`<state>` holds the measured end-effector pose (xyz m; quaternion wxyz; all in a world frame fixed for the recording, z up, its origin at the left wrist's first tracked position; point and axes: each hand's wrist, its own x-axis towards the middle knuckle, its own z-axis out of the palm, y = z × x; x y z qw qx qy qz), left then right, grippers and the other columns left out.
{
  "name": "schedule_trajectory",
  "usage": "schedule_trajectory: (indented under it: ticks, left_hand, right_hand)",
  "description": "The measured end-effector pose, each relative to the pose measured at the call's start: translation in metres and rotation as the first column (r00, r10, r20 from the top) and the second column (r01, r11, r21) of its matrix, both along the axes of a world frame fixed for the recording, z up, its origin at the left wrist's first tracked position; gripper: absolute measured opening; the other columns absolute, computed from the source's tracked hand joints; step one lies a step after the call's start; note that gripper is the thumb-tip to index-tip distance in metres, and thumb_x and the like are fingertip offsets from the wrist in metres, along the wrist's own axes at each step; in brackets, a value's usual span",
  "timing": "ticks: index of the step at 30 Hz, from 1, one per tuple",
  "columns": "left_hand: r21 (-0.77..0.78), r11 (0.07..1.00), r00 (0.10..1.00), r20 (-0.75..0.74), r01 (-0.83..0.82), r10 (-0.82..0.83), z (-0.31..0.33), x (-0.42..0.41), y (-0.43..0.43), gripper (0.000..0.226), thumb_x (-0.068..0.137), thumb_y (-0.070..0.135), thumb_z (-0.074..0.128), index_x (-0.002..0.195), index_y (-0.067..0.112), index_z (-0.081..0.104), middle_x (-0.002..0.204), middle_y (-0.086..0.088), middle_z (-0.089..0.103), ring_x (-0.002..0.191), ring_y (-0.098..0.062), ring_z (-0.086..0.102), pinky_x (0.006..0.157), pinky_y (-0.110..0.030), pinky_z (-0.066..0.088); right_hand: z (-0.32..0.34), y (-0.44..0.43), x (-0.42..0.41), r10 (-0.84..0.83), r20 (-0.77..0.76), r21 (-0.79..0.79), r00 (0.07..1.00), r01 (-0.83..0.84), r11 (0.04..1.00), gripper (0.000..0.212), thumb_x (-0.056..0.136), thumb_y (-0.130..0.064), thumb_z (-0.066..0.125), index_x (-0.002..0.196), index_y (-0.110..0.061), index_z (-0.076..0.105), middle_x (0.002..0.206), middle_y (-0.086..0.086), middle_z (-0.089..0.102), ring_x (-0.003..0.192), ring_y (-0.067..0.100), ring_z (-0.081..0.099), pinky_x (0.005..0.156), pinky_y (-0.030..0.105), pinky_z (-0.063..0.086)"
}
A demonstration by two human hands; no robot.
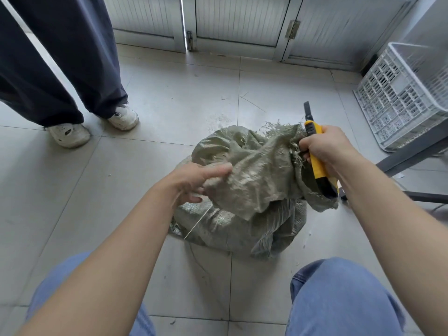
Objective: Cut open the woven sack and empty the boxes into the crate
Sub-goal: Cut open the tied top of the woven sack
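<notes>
A green woven sack (244, 190) lies crumpled on the tiled floor between my knees. My left hand (194, 181) pinches a fold of its fabric on the left side, and a thin white thread hangs below that hand. My right hand (322, 147) is closed around a yellow and black utility knife (315, 154), blade pointing up and away, at the sack's frayed top edge on the right. A white plastic crate (402, 98) stands at the far right. No boxes are visible; the sack's contents are hidden.
Another person's legs in dark trousers and white shoes (70, 134) stand at the left. A dark metal table or chair frame (412, 154) runs beside the crate. Closed doors (189, 23) line the back. My knees in blue jeans fill the bottom edge.
</notes>
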<state>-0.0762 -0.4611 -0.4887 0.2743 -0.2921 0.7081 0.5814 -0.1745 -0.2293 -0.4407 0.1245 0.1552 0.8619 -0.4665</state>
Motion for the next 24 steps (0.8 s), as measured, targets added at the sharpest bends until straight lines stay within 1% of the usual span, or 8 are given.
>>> schedule_trajectory:
  ticks: [3,5,8,10,13,15,19,24]
  left_hand:
    - [0.015,0.999,0.991,-0.123,0.047,-0.045,0.001,-0.002,0.011,0.029,0.067,0.02,0.082,0.092,0.015,0.067,0.093,-0.006,0.067,0.075,-0.013,0.064,0.06,-0.024,0.051]
    - [0.013,1.0,0.98,-0.197,0.007,-0.004,0.007,-0.004,0.016,0.012,0.08,0.0,0.068,0.089,0.008,0.066,0.082,-0.007,0.066,0.059,-0.011,0.061,0.048,-0.02,0.049]
    - [-0.002,1.0,0.965,-0.261,-0.022,0.02,0.015,-0.007,0.023,0.007,0.086,0.003,0.062,0.083,0.009,0.061,0.079,-0.009,0.064,0.053,-0.014,0.06,0.042,-0.025,0.05]
    - [0.005,0.999,0.955,-0.294,-0.051,0.05,0.018,-0.009,0.027,0.003,0.089,0.006,0.059,0.088,0.008,0.059,0.083,-0.011,0.064,0.057,-0.019,0.062,0.044,-0.03,0.054]
    - [0.051,0.989,0.908,-0.39,-0.142,0.151,0.023,-0.012,0.032,0.006,0.088,0.006,0.06,0.094,0.006,0.06,0.086,-0.013,0.065,0.063,-0.023,0.062,0.045,-0.027,0.053]
    - [0.094,0.978,0.872,-0.443,-0.188,0.21,0.027,-0.014,0.034,0.005,0.088,0.007,0.06,0.092,0.006,0.06,0.084,-0.012,0.066,0.066,-0.024,0.062,0.055,-0.031,0.055]
    - [0.356,0.904,0.801,-0.455,-0.235,0.388,0.032,-0.014,0.032,0.006,0.09,0.008,0.058,0.085,0.012,0.057,0.08,-0.006,0.061,0.065,-0.019,0.058,0.06,-0.032,0.049]
    - [0.376,0.925,0.899,-0.419,0.047,0.124,0.029,-0.006,0.028,0.037,0.07,0.027,0.068,0.106,0.02,0.06,0.11,-0.004,0.059,0.097,-0.019,0.05,0.085,-0.033,0.04]
  right_hand:
    - [0.0,0.002,-0.002,-0.03,-0.087,0.166,0.996,0.044,0.985,0.021,0.07,-0.007,0.065,0.085,-0.012,0.053,0.085,0.018,0.06,0.074,0.033,0.063,0.068,0.043,0.057]
    - [0.012,-0.003,0.001,0.014,-0.148,0.293,0.989,0.03,0.956,0.025,0.07,-0.013,0.064,0.093,-0.011,0.054,0.09,0.015,0.06,0.087,0.035,0.064,0.073,0.044,0.055]
    - [0.039,-0.021,0.011,0.111,-0.255,0.395,0.96,-0.001,0.919,0.033,0.077,-0.014,0.062,0.107,-0.012,0.05,0.092,0.007,0.054,0.084,0.029,0.054,0.067,0.034,0.04]
    - [0.056,-0.037,0.024,0.213,-0.29,0.332,0.933,-0.111,0.937,0.033,0.079,-0.013,0.064,0.107,-0.016,0.046,0.084,0.001,0.049,0.073,0.019,0.049,0.06,0.029,0.038]
    - [0.063,-0.055,0.046,0.403,-0.069,0.102,0.913,-0.396,0.913,0.032,0.08,-0.022,0.073,0.101,-0.015,0.051,0.083,0.002,0.054,0.067,0.014,0.051,0.057,0.026,0.043]
    - [0.053,-0.06,0.054,0.499,0.128,0.069,0.857,-0.51,0.858,0.038,0.075,-0.027,0.079,0.099,-0.014,0.054,0.086,0.005,0.059,0.066,0.015,0.055,0.055,0.026,0.046]
    - [0.024,-0.051,0.051,0.449,0.199,0.127,0.871,-0.477,0.87,0.038,0.071,-0.013,0.081,0.103,-0.009,0.061,0.093,0.014,0.066,0.074,0.026,0.061,0.076,0.041,0.057]
    - [0.019,-0.029,0.043,0.347,0.143,0.055,0.927,-0.357,0.932,0.024,0.071,0.003,0.072,0.089,-0.009,0.061,0.083,0.014,0.062,0.073,0.027,0.057,0.075,0.044,0.054]
